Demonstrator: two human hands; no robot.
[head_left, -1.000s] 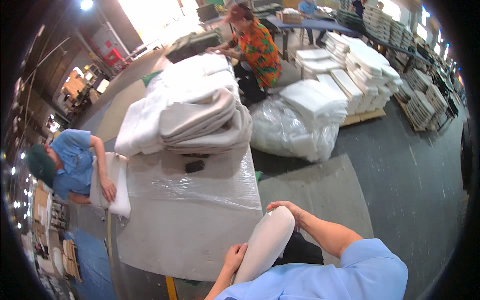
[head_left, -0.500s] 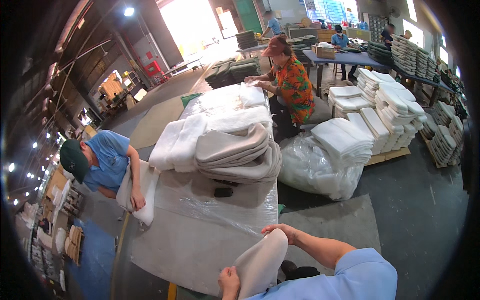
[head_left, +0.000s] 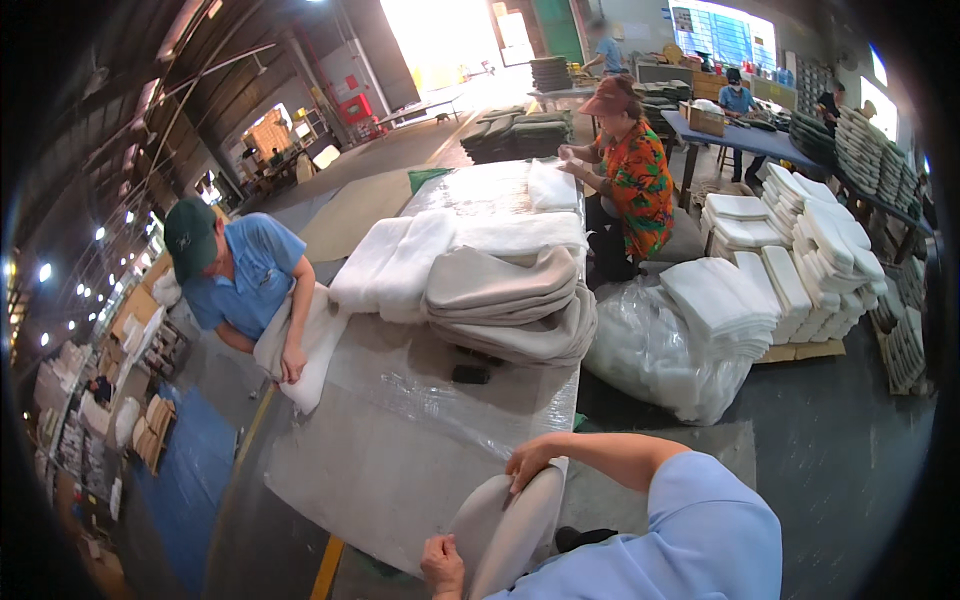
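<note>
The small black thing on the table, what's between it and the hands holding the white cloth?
Only bare plastic-covered table lies between the small black thing and the right hand and left hand gripping the folded white cloth, in the head view.

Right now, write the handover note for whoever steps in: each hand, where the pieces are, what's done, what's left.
Left hand grips the near, lower end of a pale curved fabric piece.
Right hand holds its upper end, at the near edge of the plastic-covered table.
Done, by the look of it: a folded grey and white stack lies mid-table.
Left: the piece in hand is not yet laid down.
A co-worker in blue handles white fabric at the table's left side.
</note>
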